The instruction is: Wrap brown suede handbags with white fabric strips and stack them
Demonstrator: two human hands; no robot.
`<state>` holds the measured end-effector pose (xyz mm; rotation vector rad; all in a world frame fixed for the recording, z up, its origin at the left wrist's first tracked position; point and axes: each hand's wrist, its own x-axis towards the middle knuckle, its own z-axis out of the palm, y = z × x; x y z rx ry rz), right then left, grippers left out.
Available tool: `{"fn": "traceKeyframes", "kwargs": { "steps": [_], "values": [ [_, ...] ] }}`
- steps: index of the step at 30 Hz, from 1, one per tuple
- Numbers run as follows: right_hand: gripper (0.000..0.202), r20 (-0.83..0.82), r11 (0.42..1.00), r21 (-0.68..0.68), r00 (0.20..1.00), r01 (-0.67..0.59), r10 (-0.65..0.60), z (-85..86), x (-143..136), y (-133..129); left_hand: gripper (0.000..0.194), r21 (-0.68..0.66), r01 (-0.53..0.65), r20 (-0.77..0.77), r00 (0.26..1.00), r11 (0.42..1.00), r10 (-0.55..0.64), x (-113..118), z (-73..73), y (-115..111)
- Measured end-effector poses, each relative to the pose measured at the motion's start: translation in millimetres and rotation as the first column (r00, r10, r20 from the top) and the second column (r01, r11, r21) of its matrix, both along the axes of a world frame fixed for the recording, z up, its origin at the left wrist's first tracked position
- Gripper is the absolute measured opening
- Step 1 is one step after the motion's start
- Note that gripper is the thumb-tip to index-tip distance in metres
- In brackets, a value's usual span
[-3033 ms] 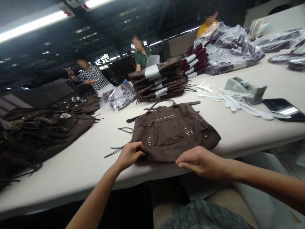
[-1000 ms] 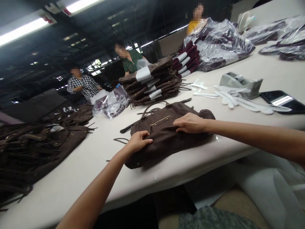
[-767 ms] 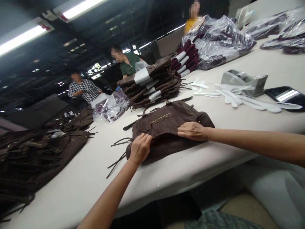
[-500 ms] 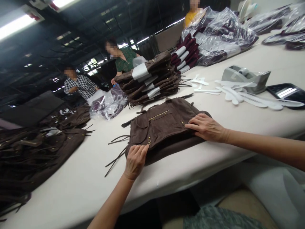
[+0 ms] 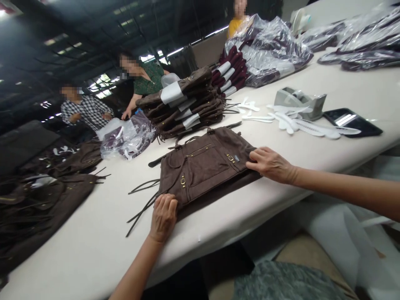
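A dark brown handbag (image 5: pixel 206 162) with brass buckles, a zip and thin straps lies flat on the pale table (image 5: pixel 103 233) in front of me. My left hand (image 5: pixel 164 214) is closed on its near left corner. At the near right corner, my right hand (image 5: pixel 270 164) pinches the edge of the bag between thumb and fingers. Both buckles and a small label by the right one are uncovered. The bag's near edge runs between my two hands; the fingertips are partly hidden.
Behind the bag rises a stack of folded brown bags (image 5: pixel 190 104). White shaped pieces (image 5: pixel 290 121), a tape dispenser (image 5: pixel 300 102) and a dark tablet (image 5: pixel 353 121) lie to the right. Plastic-wrapped bags (image 5: pixel 268 50) and more brown bags (image 5: pixel 46 208) flank them. Co-workers (image 5: pixel 86 108) stand beyond.
My hands have moved outward to the bag's near corners, and its front now lies flatter, with both buckles and the label showing. The view has shifted slightly right.
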<state>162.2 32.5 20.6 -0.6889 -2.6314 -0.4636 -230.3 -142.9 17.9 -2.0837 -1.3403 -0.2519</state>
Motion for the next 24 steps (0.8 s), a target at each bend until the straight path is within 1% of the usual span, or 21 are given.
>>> {"fn": "traceKeyframes", "kwargs": {
  "steps": [2, 3, 5, 7, 8, 10, 12, 13, 15, 16, 18, 20, 22, 24],
  "values": [
    [0.022, -0.030, 1.000, -0.015, 1.000, -0.002, 0.002, 6.9, 0, 2, 0.023, -0.090, -0.027, 0.009, 1.000, 0.996, 0.028, -4, 4.6, -1],
    [0.026, -0.039, 0.999, -0.051, 0.999, 0.000, -0.002, 8.7, 0, 5, 0.025, -0.148, -0.034, -0.004, 0.999, 0.988, 0.033, -6, 8.2, -1],
    [0.041, -0.029, 0.988, -0.153, 1.000, 0.008, -0.013, 10.3, 1, 13, 0.030, -0.261, -0.052, -0.042, 0.998, 0.964, 0.042, -11, 16.4, 1],
    [0.056, 0.007, 0.971, -0.238, 1.000, 0.025, -0.024, 12.9, 2, 22, 0.043, -0.367, -0.082, -0.069, 0.996, 0.927, 0.060, -15, 23.8, 4],
    [0.061, 0.034, 0.963, -0.266, 0.999, 0.041, -0.034, 15.8, 2, 25, 0.052, -0.407, -0.094, -0.077, 0.995, 0.908, 0.068, -17, 26.5, 6],
    [0.061, 0.103, 0.951, -0.295, 0.992, 0.097, -0.070, 24.3, 2, 28, 0.064, -0.447, -0.091, -0.090, 0.994, 0.890, 0.057, -22, 28.4, 8],
    [0.052, 0.168, 0.941, -0.295, 0.979, 0.164, -0.118, 32.8, 0, 24, 0.066, -0.412, -0.048, -0.093, 0.996, 0.910, 0.011, -29, 24.5, 7],
    [0.043, 0.192, 0.942, -0.276, 0.971, 0.190, -0.140, 35.2, -2, 20, 0.065, -0.372, -0.022, -0.090, 0.996, 0.928, -0.013, -33, 20.3, 4],
    [0.020, 0.214, 0.963, -0.190, 0.965, 0.193, -0.151, 33.6, -3, 11, 0.065, -0.276, 0.017, -0.078, 0.996, 0.961, -0.040, -42, 8.9, -3],
    [0.013, 0.214, 0.976, -0.135, 0.967, 0.170, -0.139, 29.3, -3, 7, 0.066, -0.231, 0.018, -0.062, 0.998, 0.973, -0.033, -46, 2.5, -7],
    [0.024, 0.185, 0.992, -0.040, 0.976, 0.120, -0.111, 15.5, 0, 1, 0.068, -0.167, -0.015, -0.021, 1.000, 0.986, 0.011, -51, -9.3, -13],
    [0.029, 0.119, 0.995, -0.009, 0.988, 0.101, -0.099, -0.8, 4, 0, 0.068, -0.140, -0.072, 0.015, 0.997, 0.988, 0.075, -53, -17.0, -16],
    [0.030, 0.046, 0.992, -0.024, 0.991, 0.127, -0.126, -13.9, 7, 1, 0.067, -0.141, -0.120, 0.023, 0.992, 0.983, 0.125, -51, -19.2, -16],
    [0.037, 0.010, 0.986, -0.046, 0.987, 0.160, -0.160, -20.5, 8, 3, 0.064, -0.159, -0.142, 0.018, 0.989, 0.977, 0.147, -46, -17.2, -16]
  ]
}}
